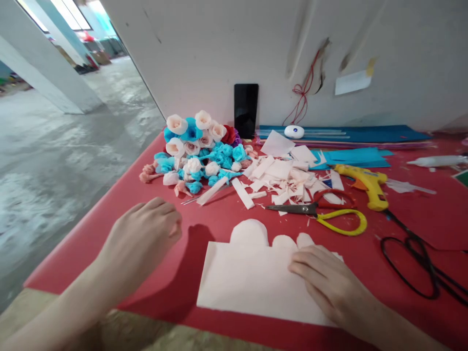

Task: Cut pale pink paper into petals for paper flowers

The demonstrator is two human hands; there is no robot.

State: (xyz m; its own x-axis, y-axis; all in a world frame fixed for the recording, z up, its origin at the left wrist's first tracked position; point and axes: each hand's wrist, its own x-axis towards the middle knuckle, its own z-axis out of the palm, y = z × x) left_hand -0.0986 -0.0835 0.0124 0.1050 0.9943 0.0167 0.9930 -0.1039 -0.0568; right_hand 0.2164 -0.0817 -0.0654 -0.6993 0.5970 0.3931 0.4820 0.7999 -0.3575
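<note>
A pale pink paper sheet [252, 278] lies flat near the table's front edge. Along its far edge, rounded petal-shaped paper pieces [249, 233] stick out. My right hand [325, 278] rests on the sheet's right end, fingers stretched out flat, partly covering one small rounded piece. Raised over the table to the left of the sheet, my left hand [146, 239] has its fingers curled in, slightly blurred. Its fingertips are turned away, so anything between them is hidden. Scissors [316, 210] with one red and one yellow handle lie beyond the sheet.
Paper flowers [204, 146] in white, blue and red are heaped at the back left. Beside them lie pale paper scraps [281, 175]. A yellow glue gun [369, 185] with a black cord sits right, near blue paper [351, 157]. A phone [246, 109] leans on the wall.
</note>
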